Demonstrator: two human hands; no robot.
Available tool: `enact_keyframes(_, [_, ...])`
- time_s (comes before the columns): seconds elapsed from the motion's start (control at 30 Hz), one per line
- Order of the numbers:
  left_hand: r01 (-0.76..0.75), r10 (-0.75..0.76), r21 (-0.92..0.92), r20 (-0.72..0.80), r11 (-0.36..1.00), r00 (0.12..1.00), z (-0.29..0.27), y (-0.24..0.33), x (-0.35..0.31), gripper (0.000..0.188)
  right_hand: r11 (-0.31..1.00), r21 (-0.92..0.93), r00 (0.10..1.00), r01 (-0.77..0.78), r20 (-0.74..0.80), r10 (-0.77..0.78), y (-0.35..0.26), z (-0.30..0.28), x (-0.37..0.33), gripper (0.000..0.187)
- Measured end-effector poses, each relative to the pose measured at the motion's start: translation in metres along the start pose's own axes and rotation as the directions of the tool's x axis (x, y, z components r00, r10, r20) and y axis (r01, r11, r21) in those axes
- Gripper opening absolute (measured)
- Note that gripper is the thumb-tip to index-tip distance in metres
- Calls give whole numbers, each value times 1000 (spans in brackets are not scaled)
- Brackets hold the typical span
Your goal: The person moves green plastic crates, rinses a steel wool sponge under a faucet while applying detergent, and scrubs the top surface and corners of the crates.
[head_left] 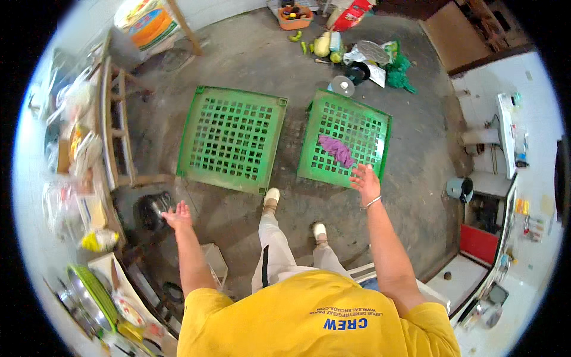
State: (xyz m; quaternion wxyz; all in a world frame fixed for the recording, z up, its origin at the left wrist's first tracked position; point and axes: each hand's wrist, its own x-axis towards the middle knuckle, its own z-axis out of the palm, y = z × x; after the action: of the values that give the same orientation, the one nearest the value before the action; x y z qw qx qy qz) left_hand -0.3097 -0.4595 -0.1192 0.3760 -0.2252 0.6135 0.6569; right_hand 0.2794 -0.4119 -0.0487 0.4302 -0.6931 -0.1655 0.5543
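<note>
My right hand (366,184) is held out with its fingers apart and nothing in it. In the picture it overlaps the near right corner of a green plastic grid platform (369,116). A crumpled purple cloth (336,151) lies on that platform, just beyond my fingertips; I cannot tell whether they touch it. To the left, my left hand (177,215) is also empty, palm showing and fingers spread. It is nearest a dark, shiny, blurred object (151,209) on the floor. A second green grid platform (189,143) lies ahead of me on the left.
A wooden frame (113,134) and a cluttered table line the left side. Far ahead sit an orange basket (295,21), a pale gourd (322,44), a black pot (358,72) and a green bag (401,78). On the right are a grey bucket (459,189) and a white sink (505,134).
</note>
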Motion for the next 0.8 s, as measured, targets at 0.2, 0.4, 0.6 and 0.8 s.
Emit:
enact_keyframes(0.2, [-16, 8, -194, -40, 981, 999, -142, -68, -109, 76, 993, 89, 989, -83, 126, 71, 13, -81, -14, 63])
enact_keyframes(0.4, [-57, -38, -368, -246, 928, 969, -337, -68, -200, 76, 947, 252, 964, -201, 224, 145, 31, -136, -1, 60])
enact_keyframes(0.6, [-284, 69, -397, -477, 873, 876, -477, -60, -268, 76, 944, 217, 923, -249, 349, 163, 67, -98, -20, 58])
enact_keyframes(0.8, [-252, -5, -514, -447, 820, 895, -592, -94, -297, 78, 938, 196, 888, -286, 422, 183, 108, -51, -65, 55])
